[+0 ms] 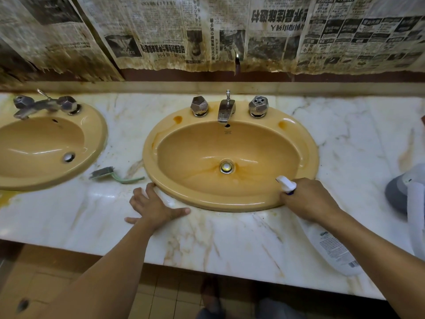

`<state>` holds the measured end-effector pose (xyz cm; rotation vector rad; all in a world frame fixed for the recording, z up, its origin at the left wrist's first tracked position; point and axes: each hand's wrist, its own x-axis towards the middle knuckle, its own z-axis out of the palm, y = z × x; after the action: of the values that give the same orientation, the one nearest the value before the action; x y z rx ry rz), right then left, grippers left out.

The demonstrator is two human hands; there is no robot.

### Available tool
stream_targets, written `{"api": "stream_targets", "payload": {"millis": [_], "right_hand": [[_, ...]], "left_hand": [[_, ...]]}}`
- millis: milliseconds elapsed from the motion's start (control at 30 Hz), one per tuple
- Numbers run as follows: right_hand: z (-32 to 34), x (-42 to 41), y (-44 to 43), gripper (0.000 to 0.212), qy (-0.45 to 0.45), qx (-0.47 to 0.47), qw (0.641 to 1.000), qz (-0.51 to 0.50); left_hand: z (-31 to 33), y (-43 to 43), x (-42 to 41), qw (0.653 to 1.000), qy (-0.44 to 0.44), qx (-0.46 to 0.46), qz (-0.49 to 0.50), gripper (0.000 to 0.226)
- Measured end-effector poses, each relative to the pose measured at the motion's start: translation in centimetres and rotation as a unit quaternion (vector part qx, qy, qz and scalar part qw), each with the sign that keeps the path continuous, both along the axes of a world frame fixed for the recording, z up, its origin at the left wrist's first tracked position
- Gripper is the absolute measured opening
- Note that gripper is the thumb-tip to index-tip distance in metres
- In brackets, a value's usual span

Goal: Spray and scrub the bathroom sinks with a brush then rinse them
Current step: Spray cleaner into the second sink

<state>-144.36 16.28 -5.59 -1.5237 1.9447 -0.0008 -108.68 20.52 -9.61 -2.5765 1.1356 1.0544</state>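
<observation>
Counter (pixel 230 238), right hand (pixel 308 201) holding spray bottle (pixel 331 247), nozzle (pixel 282 181) apparently toward sink (pixel 195 157)

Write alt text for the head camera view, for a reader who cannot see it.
A person's right hand grips a spray bottle, its white nozzle at the front rim of a stained yellow sink, while the left hand rests flat on the marble counter. A green-handled brush lies between it and a second sink.

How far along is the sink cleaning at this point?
Early, it seems. Nothing looks finished: the right sink shows brown stains around its drain. In hand: the right hand grips the spray bottle, nozzle over that sink. Left: scrubbing, since the brush lies on the counter, then rinsing; no water runs.
</observation>
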Motion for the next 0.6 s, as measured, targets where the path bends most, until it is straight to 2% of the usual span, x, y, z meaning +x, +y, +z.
{"api": "stream_targets", "payload": {"millis": [200,400,600], "right_hand": [[-0.8,1.1,-0.3,0.029,0.033,-0.01,0.999,0.008],[-0.6,1.1,-0.2,0.028,0.04,-0.053,0.993,-0.095],[1.1,1.3,-1.6,0.036,-0.078,-0.094,0.98,-0.157]], "left_hand": [[-0.5,-0.3,0.2,0.999,0.024,0.042,-0.018,0.175],[-1.2,-0.5,0.8,0.998,0.036,0.049,-0.029,0.177],[-1.3,-0.5,0.3,0.998,0.04,0.039,-0.011,0.174]]}}
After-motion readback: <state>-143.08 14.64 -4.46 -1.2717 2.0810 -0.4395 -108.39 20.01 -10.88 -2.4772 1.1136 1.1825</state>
